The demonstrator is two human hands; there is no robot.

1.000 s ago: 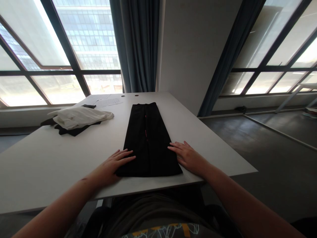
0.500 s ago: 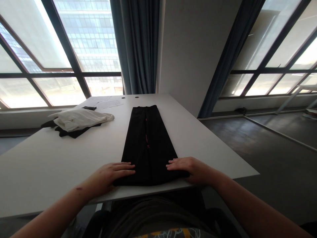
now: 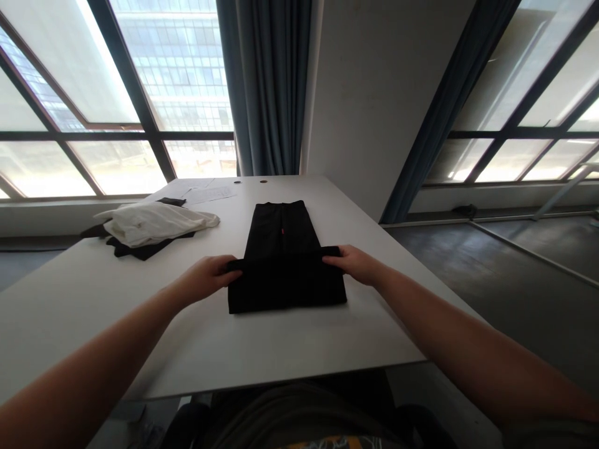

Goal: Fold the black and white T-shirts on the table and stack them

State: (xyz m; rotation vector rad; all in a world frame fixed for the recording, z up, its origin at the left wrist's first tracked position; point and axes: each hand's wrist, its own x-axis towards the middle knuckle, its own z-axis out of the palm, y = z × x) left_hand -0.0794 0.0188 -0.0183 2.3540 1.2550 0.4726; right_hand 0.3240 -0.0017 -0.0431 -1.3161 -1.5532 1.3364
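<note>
Head view: left hand (image 3: 204, 279) and right hand (image 3: 352, 262) clench one folded black garment (image 3: 286, 280) (each grip pinching a fold end).

1. The only view comes from a camera worn on the person's head, above the white table (image 3: 281, 349).
2. It faces forward and down, toward the windows (image 3: 116, 75).
3. It is close to the left hand (image 3: 203, 279) and right hand (image 3: 353, 262), and sees the person's torso (image 3: 299, 418) at the bottom.
</note>
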